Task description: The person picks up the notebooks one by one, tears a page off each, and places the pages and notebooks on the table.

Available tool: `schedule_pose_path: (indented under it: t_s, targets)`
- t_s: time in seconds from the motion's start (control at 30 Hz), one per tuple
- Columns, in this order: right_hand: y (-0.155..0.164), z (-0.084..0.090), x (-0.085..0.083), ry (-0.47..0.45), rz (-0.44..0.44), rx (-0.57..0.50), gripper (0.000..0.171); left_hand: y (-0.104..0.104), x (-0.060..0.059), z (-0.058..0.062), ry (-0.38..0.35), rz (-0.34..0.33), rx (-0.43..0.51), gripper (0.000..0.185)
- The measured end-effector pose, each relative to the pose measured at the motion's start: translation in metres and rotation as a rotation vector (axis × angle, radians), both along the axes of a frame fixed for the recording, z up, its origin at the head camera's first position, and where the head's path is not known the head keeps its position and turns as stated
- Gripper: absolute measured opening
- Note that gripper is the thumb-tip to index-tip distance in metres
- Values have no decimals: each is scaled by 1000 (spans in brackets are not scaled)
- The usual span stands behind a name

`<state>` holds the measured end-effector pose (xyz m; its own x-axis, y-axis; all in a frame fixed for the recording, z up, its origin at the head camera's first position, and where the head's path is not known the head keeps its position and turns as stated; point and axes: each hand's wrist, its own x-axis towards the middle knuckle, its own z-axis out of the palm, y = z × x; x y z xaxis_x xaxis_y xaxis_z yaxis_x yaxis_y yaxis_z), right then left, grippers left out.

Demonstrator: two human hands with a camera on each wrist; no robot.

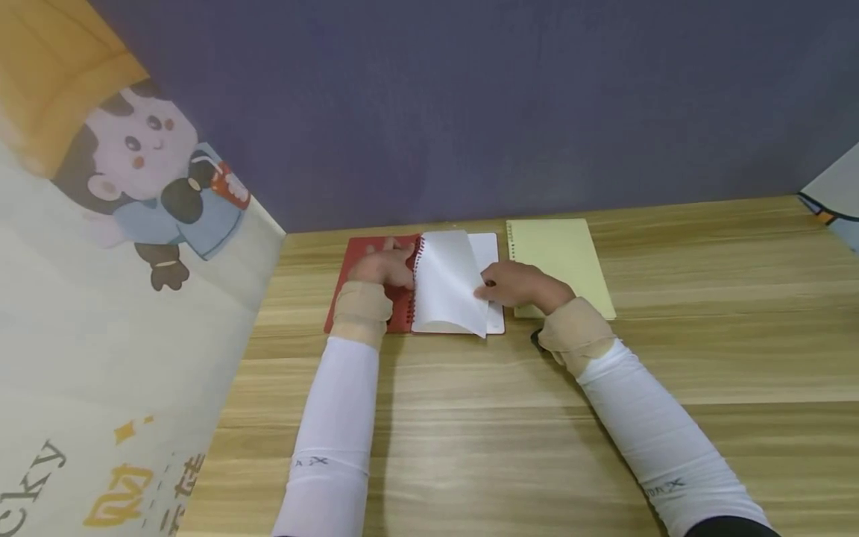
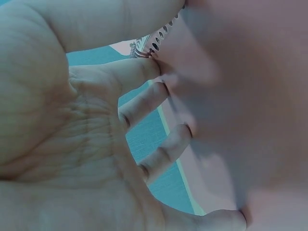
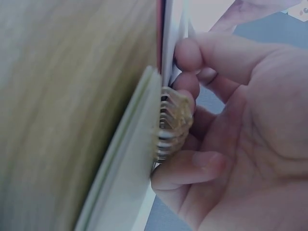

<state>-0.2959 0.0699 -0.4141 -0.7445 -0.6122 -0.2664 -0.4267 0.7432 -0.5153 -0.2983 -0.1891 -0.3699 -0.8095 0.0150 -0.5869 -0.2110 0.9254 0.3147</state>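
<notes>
A red spiral notebook [image 1: 400, 311] lies open on the table with its cover turned to the left. My left hand [image 1: 384, 267] rests on the inside of that cover, near the coil. In the left wrist view its fingers [image 2: 166, 149] are spread, with their tips touching the cover. At the notebook's right side, my right hand [image 1: 520, 285] pinches the edge of a white page [image 1: 446, 280], which is raised and bowed above the sheets below. The right wrist view shows the thumb and forefinger meeting at the paper.
Just right of the red notebook lies a pale yellow spiral notebook [image 1: 564, 257], partly under my right hand. The wooden table [image 1: 470, 432] meets a dark blue panel [image 1: 510, 112] at the back. A wall with a cartoon figure [image 1: 154, 156] bounds the left side.
</notes>
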Motion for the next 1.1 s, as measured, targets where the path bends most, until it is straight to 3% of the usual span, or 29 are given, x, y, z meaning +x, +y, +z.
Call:
schedule_pose_path:
  t_s: [0.57,0.8,0.97,1.1]
  targets:
    - [1,4,0,-67,29,-36,38,0,-4,-4,13,-18,-16,92]
    - [8,4,1,-104,103,-55,33,0,-5,-5,11,-20,-16,91]
    - [4,-5,16,-109,102,-121,37,-8,5,-6,18,-44,-39,88]
    - [-1,-12,27,-110,27,-137,35,-12,12,-9,28,-68,-43,87]
